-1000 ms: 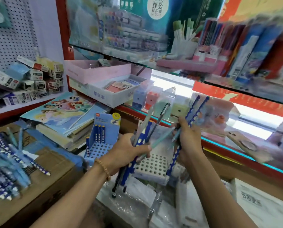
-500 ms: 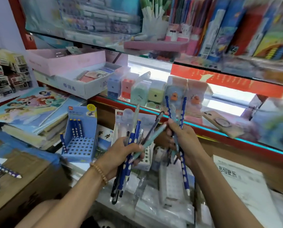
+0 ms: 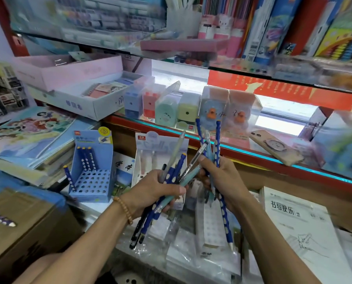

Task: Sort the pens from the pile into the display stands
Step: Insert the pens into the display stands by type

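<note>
A crowded stationery shop counter fills the frame, with glass-edged shelves across the top holding blurred boxes of markers and upright books. At centre left stands a blue display stand [image 3: 93,175] of cardboard, its base punched with round holes and four dotted blue pens upright at its back. Just right of it stands a paler display stand [image 3: 160,144], its lower part hidden behind the hands. Plastic sharpeners [image 3: 167,111] in pastel colours line the lit shelf behind. A brown cardboard box [image 3: 27,228] sits at lower left.

At frame centre, the left hand [image 3: 150,191] curls its fingers round a bundle of pens [image 3: 171,181], dark blue with pale dots, one teal, one clear. The right hand [image 3: 224,181] grips further dotted pens [image 3: 222,206]. Crinkled clear plastic bags [image 3: 191,249] lie below.
</note>
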Available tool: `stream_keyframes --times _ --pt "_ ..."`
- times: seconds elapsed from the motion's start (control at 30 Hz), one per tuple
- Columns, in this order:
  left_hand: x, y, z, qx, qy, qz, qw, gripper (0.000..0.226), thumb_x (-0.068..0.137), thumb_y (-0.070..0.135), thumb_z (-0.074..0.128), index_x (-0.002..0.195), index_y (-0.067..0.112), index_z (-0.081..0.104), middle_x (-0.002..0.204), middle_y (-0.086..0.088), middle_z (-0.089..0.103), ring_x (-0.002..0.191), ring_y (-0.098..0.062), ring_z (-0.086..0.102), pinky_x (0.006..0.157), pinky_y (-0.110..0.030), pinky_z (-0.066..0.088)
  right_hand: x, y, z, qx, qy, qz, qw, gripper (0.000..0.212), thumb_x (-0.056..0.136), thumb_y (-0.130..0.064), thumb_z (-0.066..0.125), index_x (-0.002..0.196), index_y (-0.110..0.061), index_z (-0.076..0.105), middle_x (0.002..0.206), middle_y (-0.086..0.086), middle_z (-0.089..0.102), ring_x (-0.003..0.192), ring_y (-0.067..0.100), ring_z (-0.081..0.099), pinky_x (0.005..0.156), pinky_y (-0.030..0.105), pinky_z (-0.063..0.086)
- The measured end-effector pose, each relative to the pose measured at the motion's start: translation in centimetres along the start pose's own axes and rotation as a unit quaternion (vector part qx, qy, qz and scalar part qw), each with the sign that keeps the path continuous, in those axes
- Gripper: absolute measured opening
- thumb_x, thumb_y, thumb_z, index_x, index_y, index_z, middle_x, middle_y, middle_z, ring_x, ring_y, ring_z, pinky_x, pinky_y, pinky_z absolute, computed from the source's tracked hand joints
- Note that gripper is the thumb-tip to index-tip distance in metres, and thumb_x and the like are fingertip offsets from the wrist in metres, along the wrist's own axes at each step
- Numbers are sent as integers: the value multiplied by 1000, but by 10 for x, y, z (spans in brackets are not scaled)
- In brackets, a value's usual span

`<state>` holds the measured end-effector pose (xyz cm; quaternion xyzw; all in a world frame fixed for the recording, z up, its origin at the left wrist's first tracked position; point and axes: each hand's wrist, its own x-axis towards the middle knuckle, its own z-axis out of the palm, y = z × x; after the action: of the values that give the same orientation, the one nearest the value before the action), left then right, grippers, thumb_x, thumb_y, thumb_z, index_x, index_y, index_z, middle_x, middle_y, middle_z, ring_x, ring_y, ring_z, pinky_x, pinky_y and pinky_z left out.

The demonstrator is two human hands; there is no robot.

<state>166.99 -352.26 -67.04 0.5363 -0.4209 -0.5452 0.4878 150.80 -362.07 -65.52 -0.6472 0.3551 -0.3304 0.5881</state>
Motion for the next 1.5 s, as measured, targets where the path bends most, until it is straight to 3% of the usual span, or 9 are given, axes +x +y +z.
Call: stream_keyframes --times 0.07,0.27,0.4,0.53,0.67,0.83,1.03,1.33,1.5 --pt "1 -2 1 -1 15 3 1000 2 84 -2 67 83 -2 65 52 -5 61 41 -12 55 40 -20 44 0 0 -6 -8 12 0 1000 26 100 -28 55 90 -4 60 65 4 52 52 13 43 51 26 38" --pt "11 -10 5 -64 162 38 984 8 84 -4 65 79 2 66 59 -8 68 47 -12 61 46 -22 50 -18 5 -30 -6 -20 35 999 25 99 -25 56 87 -3 61 62 8 53 49 15 42 45 22 37" --pt "24 -5 9 -97 254 67 960 17 78 11 77 91 1 71 81 -14 75 71 -23 73 65 -34 59 -32 17 -24 -48 -76 53 995 41 99 -23 56 88 16 58 59 10 53 48 18 41 44 24 35" --pt "29 4 16 -98 304 90 943 16 79 13 77 89 4 70 67 -1 73 57 -12 70 50 -22 54 -33 25 -11 -92 -127 54 986 42 99 -26 57 94 15 56 60 6 55 49 15 44 46 23 37" --pt "29 5 9 -74 355 90 928 12 77 13 79 81 11 68 64 0 70 56 -13 69 54 -28 57 -30 27 -1 -59 -145 61 986 35 101 -28 53 93 4 64 62 8 58 48 14 46 47 22 39" --pt "20 12 -15 -89 414 105 900 10 78 12 77 82 10 68 67 0 68 57 -13 66 51 -24 53 -17 29 6 -39 -62 44 996 39 104 -28 45 84 0 64 64 10 65 49 11 53 52 22 43" --pt "2 22 -53 -39 416 132 899 10 79 10 76 77 14 68 62 8 68 51 -2 64 49 -17 51 11 6 40 -44 -48 29 997 25 99 -21 56 79 -6 58 57 2 54 48 10 49 48 19 44" --pt "-26 23 -104 59 416 131 898 15 78 13 80 90 7 74 79 -6 75 69 -15 72 59 -23 57 40 -21 131 -36 -140 -52 988 30 97 -24 60 68 -18 59 47 -1 50 42 10 45 45 21 40" --pt "-43 25 -131 89 436 135 885 7 80 16 78 76 18 72 72 0 73 62 -9 69 56 -21 55 52 -20 172 0 -179 -77 981 11 90 -11 68 85 -2 66 49 -3 51 42 10 45 42 23 39"
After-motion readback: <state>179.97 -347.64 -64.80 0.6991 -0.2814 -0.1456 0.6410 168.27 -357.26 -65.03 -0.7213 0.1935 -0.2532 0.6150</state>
